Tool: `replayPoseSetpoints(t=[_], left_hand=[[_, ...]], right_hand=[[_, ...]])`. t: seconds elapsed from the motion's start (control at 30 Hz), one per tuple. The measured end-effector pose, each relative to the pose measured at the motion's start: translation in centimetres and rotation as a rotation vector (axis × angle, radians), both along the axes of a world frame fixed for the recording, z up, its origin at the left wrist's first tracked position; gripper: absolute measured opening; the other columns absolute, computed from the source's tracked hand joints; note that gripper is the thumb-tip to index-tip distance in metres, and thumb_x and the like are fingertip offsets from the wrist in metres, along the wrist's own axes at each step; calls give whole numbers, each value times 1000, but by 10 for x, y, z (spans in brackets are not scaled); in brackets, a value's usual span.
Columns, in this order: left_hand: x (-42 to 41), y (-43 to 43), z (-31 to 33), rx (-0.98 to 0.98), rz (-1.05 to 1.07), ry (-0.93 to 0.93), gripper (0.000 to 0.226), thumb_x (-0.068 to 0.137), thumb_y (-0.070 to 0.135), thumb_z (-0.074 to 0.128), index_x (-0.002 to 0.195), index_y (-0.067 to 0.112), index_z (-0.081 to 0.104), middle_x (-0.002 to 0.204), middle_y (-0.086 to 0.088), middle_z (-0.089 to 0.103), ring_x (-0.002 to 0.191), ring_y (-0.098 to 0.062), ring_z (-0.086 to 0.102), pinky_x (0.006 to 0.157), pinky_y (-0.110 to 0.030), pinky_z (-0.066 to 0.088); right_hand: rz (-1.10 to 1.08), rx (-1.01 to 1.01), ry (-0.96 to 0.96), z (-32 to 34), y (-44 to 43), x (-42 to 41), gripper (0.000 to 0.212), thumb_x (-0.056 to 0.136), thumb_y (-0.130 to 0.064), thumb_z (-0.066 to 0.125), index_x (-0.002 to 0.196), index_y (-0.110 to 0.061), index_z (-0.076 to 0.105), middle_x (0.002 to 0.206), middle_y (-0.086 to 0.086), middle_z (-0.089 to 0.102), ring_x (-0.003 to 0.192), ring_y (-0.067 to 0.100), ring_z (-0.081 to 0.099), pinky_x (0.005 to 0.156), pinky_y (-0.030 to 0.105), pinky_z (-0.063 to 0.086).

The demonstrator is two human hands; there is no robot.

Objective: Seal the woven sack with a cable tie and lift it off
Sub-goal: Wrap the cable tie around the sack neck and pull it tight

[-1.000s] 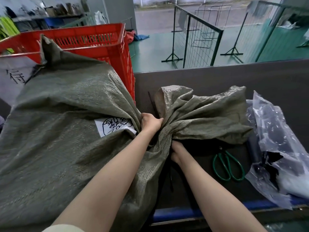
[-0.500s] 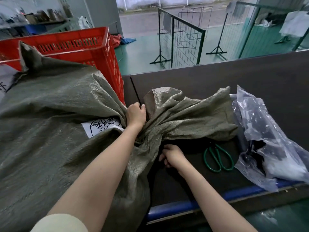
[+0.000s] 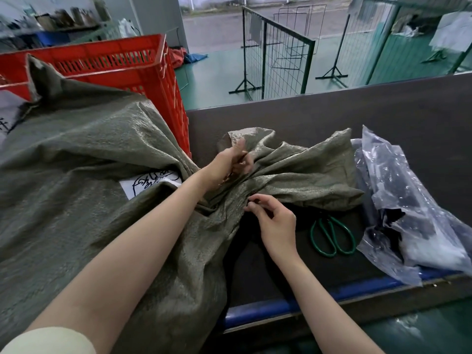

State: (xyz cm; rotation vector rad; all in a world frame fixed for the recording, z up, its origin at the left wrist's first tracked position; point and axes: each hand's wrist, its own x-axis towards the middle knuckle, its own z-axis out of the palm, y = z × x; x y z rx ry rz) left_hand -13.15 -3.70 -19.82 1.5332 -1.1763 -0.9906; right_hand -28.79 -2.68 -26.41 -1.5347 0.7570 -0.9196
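Observation:
The grey-green woven sack (image 3: 76, 190) lies full across the left of the bench, a white label with black scribble (image 3: 150, 181) on it. Its gathered neck sits mid-frame and the loose mouth (image 3: 301, 169) fans out to the right. My left hand (image 3: 229, 163) is blurred just above the neck, fingers curled, thumb up against the mouth's flap. My right hand (image 3: 274, 221) pinches thumb and forefinger at the neck's near side, on a small dark bit that looks like the cable tie. The rest of the tie is hidden.
Green-handled scissors (image 3: 333, 238) lie on the dark bench (image 3: 383, 118) just right of my right hand. A crumpled clear plastic bag (image 3: 398, 200) fills the right end. A red crate (image 3: 115, 62) stands behind the sack. The bench's blue front edge (image 3: 281, 306) is near me.
The black tie strip that stood up from my left fist is no longer seen. My left hand has lifted off the neck to the right; my right hand came up from under the neck and pinches at it.

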Motion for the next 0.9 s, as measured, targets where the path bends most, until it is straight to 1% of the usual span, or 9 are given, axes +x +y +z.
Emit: replayPoseSetpoints(t=[0.03, 0.1, 0.17, 0.27, 0.43, 0.53, 0.63, 0.8, 0.9], left_hand=[[1, 3, 1, 39, -28, 15, 58, 98, 38, 18, 51, 11, 39, 40, 10, 39, 39, 0, 30, 44, -13, 25], [3, 9, -2, 63, -37, 6, 47, 85, 45, 43, 52, 12, 38, 46, 7, 36, 47, -5, 28, 51, -20, 23], [5, 15, -8, 88, -50, -23, 35, 74, 42, 59, 54, 15, 51, 54, 2, 41, 52, -5, 32, 54, -19, 25], [4, 16, -14, 152, -142, -32, 37, 74, 33, 68, 41, 23, 55, 43, 14, 42, 43, 2, 36, 45, -11, 28], [5, 15, -21, 239, -148, -38, 49, 85, 17, 64, 36, 22, 56, 38, 15, 44, 39, 2, 40, 46, -10, 33], [3, 16, -20, 238, -116, -55, 46, 81, 24, 68, 38, 21, 54, 41, 14, 40, 43, 1, 36, 51, -18, 29], [1, 16, -20, 248, -91, -62, 44, 81, 26, 69, 39, 22, 55, 42, 13, 39, 44, -1, 35, 54, -22, 27], [1, 16, -19, 259, -96, -95, 39, 79, 26, 70, 42, 22, 59, 43, 13, 44, 45, 1, 39, 56, -22, 30], [0, 17, -19, 258, -113, -123, 31, 73, 32, 74, 47, 21, 63, 53, 2, 46, 55, -5, 41, 59, -23, 31]], right_hand=[[-28, -30, -9, 0, 0, -1, 28, 80, -4, 68, 77, -31, 69, 75, -14, 65, 73, -7, 61, 75, 9, 47], [-76, -65, -34, 0, -1, -4, 19, 78, -3, 70, 83, -21, 72, 81, -12, 61, 78, -11, 58, 75, 4, 43], [-90, -28, -62, 0, -1, -7, 23, 79, -2, 68, 81, -24, 71, 84, -13, 64, 80, -12, 59, 78, 4, 43], [-57, 79, -123, 3, 6, -11, 33, 81, 0, 66, 78, -33, 68, 78, -11, 69, 71, -9, 62, 72, 8, 47], [-91, 106, -155, 5, 10, -13, 33, 82, -1, 65, 80, -34, 66, 58, -16, 65, 51, -3, 55, 58, 5, 43], [-94, 124, -158, 3, 12, -13, 35, 83, -2, 65, 81, -37, 65, 64, -21, 68, 52, -4, 55, 58, 7, 45], [-80, 135, -170, 3, 15, -10, 33, 83, 0, 64, 82, -33, 66, 81, -18, 68, 54, -7, 56, 58, 8, 46], [-111, 175, -186, 3, 15, -8, 31, 82, 0, 65, 82, -31, 66, 82, -14, 68, 56, -8, 58, 57, 7, 47], [-115, 171, -159, 0, 16, -9, 26, 81, -2, 66, 89, -27, 67, 81, -12, 68, 52, -6, 57, 56, 7, 46]])
